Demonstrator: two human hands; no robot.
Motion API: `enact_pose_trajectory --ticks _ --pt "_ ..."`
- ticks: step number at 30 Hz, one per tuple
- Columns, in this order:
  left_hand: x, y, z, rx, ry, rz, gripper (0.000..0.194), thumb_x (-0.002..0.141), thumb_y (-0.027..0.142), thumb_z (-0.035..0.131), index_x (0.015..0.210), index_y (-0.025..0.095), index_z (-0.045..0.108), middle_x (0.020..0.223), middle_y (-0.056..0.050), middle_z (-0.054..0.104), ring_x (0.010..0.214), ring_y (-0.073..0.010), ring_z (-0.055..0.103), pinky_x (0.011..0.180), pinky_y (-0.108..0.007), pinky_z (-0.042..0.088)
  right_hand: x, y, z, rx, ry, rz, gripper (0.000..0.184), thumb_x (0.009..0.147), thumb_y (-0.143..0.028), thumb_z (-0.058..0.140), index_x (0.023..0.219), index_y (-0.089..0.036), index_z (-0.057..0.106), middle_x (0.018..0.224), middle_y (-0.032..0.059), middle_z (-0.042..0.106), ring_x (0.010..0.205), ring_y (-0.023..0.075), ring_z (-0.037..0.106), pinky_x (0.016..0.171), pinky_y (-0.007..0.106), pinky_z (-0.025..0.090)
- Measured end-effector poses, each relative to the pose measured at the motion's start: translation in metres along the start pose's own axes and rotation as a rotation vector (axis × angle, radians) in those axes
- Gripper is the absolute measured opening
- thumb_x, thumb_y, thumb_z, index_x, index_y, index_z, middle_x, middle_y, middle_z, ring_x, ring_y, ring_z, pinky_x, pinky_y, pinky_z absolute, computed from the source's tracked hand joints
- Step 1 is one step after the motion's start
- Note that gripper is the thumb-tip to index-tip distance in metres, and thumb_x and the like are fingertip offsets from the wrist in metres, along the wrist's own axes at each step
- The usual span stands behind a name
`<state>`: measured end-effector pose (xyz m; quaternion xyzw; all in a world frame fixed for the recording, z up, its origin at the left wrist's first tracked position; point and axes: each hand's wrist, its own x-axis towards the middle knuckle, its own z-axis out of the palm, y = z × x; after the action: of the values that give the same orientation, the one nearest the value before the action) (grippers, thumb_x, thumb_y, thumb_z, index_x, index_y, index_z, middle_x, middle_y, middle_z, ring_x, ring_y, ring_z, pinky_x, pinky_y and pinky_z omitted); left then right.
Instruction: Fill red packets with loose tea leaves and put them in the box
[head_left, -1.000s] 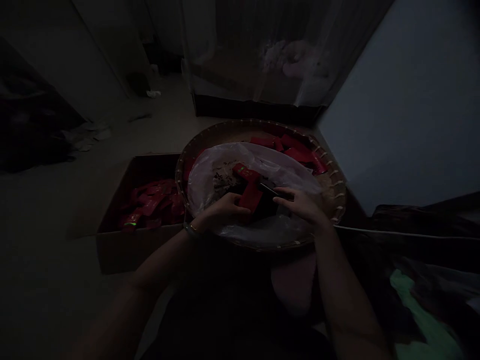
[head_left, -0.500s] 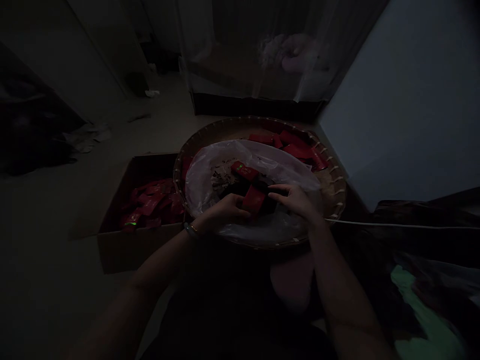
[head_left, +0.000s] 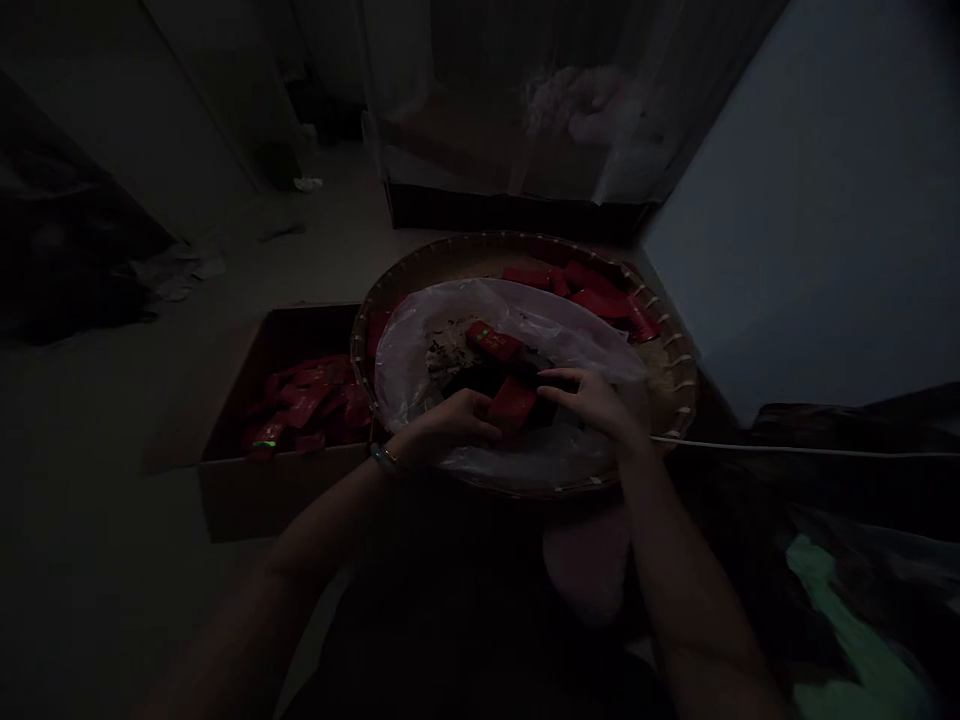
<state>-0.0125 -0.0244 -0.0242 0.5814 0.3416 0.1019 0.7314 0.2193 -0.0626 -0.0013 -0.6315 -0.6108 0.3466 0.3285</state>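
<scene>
In dim light, my left hand (head_left: pixel 459 416) is closed on the left side of a small red packet (head_left: pixel 514 403). My right hand (head_left: pixel 589 398) is beside the packet's right edge, its fingers stretched out and apart; whether the fingertips touch the packet is too dark to tell. Both hands are over a clear plastic bag (head_left: pixel 577 350) spread open in a round woven bamboo tray (head_left: pixel 450 250). Dark loose pieces (head_left: pixel 448 345) lie in the bag. Another red packet (head_left: pixel 493 342) rests on them, just beyond the held one.
To the left stands a cardboard box (head_left: pixel 277 490) with many red packets (head_left: pixel 307 400) inside. More red packets (head_left: pixel 600 290) lie at the tray's far right. A white cord (head_left: pixel 787 450) runs off to the right, where a pale wall (head_left: pixel 817 200) rises. Green cloth (head_left: pixel 847 620) lies lower right.
The view has shifted slightly. The red packet at my left hand has tilted a little; both hands stay nearly in place.
</scene>
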Motion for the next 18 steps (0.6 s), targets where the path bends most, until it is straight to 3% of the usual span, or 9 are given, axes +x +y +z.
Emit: enact_pose_trajectory --ticks 18 --pt "0.0011 -0.0007 -0.0009 0.059 -0.008 0.006 0.033 0.056 0.019 0.074 0.088 0.01 0.069 0.069 0.0 0.065 0.055 -0.0095 0.055 0.052 -0.019 0.04 -0.0027 -0.0007 0.0 -0.036 0.046 -0.056 0.028 0.074 -0.034 0.067 0.098 -0.022 0.072 0.098 0.0037 0.073 0.091 0.0242 0.066 0.079 0.035 0.051"
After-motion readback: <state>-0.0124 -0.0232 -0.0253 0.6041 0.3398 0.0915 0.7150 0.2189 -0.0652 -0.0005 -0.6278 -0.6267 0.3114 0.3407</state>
